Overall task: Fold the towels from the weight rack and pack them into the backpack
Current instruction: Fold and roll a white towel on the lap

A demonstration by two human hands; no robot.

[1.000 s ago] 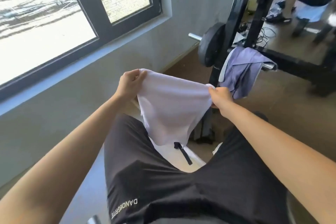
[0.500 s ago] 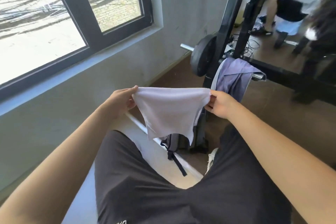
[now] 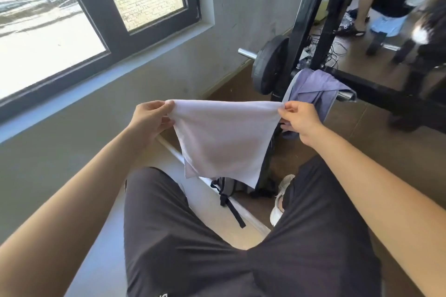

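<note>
towel stretched between two hands above the backpack

hands hold a white towel up in front of the person's dark shorts. the left hand pinches the towel's top left corner, thumb pressed on the cloth against the fingers; the right hand pinches the top right corner the same way. each grip is closed on fabric. the top edge runs nearly taut and level from one grip to the other, and the rest of the towel hangs below that line, narrowing toward its lower edge.

just under the hanging towel, on the floor, sits the grey backpack, mostly hidden behind the cloth, with a black strap trailing toward the person. whether it is open i cannot tell.

beyond the right hand, a lavender towel is draped over a bar of the black weight rack, apart from both hands. a dark weight plate hangs on the rack beside it. a white shoe shows by the right leg. a dark-framed window fills the wall on the left, and another person's legs stand past the rack.
</note>
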